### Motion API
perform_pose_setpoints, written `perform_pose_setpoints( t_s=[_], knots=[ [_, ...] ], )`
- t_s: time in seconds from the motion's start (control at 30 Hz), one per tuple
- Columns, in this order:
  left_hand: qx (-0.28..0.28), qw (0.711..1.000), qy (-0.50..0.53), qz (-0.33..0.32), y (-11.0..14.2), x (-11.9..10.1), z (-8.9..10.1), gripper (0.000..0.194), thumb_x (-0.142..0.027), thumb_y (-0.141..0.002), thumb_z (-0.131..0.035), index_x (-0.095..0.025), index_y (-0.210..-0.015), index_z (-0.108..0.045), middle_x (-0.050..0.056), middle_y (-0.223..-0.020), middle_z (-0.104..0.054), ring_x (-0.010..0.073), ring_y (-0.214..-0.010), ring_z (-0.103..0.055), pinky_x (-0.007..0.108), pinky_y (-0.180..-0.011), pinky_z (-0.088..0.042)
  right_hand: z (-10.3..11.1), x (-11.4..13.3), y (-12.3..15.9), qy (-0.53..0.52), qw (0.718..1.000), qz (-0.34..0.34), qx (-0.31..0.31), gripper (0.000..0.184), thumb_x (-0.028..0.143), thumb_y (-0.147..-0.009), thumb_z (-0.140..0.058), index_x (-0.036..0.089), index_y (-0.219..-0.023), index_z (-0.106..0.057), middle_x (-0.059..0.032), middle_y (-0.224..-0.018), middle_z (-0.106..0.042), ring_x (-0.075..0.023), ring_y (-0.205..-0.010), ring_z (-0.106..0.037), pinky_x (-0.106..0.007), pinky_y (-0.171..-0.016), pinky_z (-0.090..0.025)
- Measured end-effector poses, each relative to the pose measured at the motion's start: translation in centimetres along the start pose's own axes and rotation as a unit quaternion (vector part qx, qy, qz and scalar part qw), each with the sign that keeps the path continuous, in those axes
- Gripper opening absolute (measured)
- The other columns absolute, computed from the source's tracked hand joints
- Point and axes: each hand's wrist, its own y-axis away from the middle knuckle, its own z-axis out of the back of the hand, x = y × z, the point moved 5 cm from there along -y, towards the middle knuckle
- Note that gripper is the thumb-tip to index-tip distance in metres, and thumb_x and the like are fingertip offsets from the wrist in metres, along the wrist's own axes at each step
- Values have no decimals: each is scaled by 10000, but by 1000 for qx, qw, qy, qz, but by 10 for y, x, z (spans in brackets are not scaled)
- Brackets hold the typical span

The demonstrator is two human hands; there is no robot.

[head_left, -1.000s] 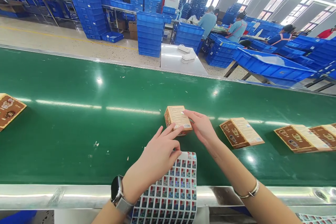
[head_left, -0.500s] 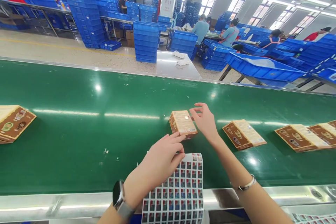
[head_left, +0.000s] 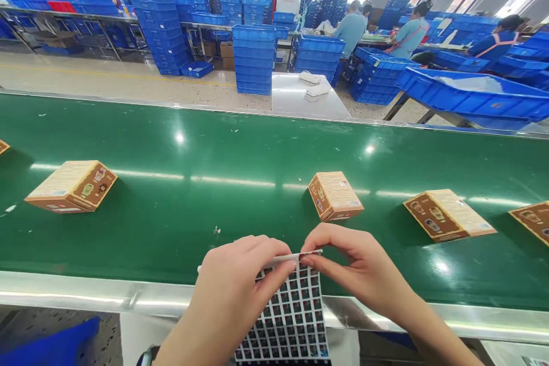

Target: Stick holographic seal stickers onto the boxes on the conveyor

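My left hand (head_left: 234, 291) grips the top edge of a sheet of small stickers (head_left: 291, 320) at the near side of the green conveyor belt (head_left: 214, 206). My right hand (head_left: 355, 266) pinches the same top edge from the right, fingers pressed together. A small brown and tan box (head_left: 335, 195) lies on the belt just beyond both hands, touched by neither. Another such box (head_left: 448, 214) lies to its right. A third box (head_left: 72, 186) rests at the left.
A further box (head_left: 534, 220) is cut off at the right edge. The belt's metal rail (head_left: 86, 294) runs along the near side. Beyond the belt stand a steel table (head_left: 306, 100), stacks of blue crates (head_left: 253, 57), and seated workers (head_left: 351, 26).
Both hands left the box and came back to the sticker sheet, now gripping its top edge. The boxes lie farther right in view and the left box has come fully into view.
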Motion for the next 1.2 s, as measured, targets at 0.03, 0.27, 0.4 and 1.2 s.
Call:
perform_pose_setpoints(
  t_s=[0.03, 0.27, 0.4, 1.2],
  knots=[
    [-10, 1000, -4, -10, 2, -1, 0, 69, -275, -952, -634, -262, -917, -692, -78, -832, -749, 123, -703, -678, 228, -643, -444, -1, 2, 1, 9, 1000, 15, -5, 95, 155, -895, -687, 232, -840, -678, 41, -783, -688, -98, -707, -619, -195, -638, -480],
    [-9, 1000, -1, -12, 13, -3, 3, 131, -244, -985, -590, -250, -883, -672, -93, -783, -730, 100, -661, -657, 210, -611, -420, -9, 9, 9, 21, 998, 51, -16, 89, 161, -915, -673, 232, -865, -691, 34, -792, -695, -95, -704, -628, -192, -644, -488],
    [-22, 1000, 8, -19, 17, -1, 6, 134, -231, -982, -588, -249, -883, -675, -90, -779, -733, 100, -653, -655, 206, -608, -417, -12, 3, 5, -32, 999, -15, 9, 55, 220, -901, -696, 235, -851, -710, 21, -787, -708, -115, -721, -635, -213, -656, -494],
    [35, 996, 63, 59, 11, 14, -1, 212, -276, -1012, -500, -258, -872, -658, -78, -712, -663, 103, -603, -551, 205, -583, -393, -18, -14, -1, -68, 997, -46, -3, 224, 345, -975, -589, 210, -805, -647, -7, -753, -648, -139, -681, -584, -247, -613, -482]
  ],
)
